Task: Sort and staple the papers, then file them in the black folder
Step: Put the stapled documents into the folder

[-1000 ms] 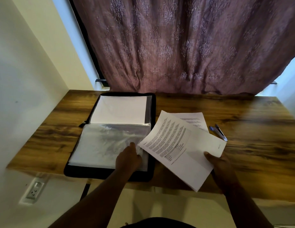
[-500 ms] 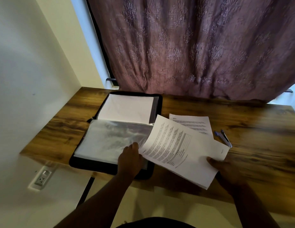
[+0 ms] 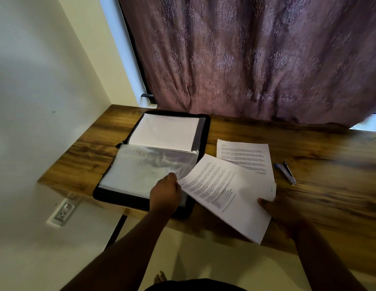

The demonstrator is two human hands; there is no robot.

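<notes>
**Folder open, papers in hand**

Far left, a wall socket point(image 3: 62, 212) sits below the desk point(image 3: 330, 198). On the desk lies the black folder point(image 3: 200, 131), open flat, clear sleeves showing. The left hand point(image 3: 165, 195) is at the near sleeve's right edge point(image 3: 184, 173), its fingers curled on the plastic. Just beside it, the printed papers point(image 3: 229, 194) are tilted above the desk edge, pinched at their right corner by the right hand point(image 3: 275, 211). A second sheet point(image 3: 243, 154) lies flat behind. Further right, the stapler point(image 3: 286, 172), apart from everything.
</notes>
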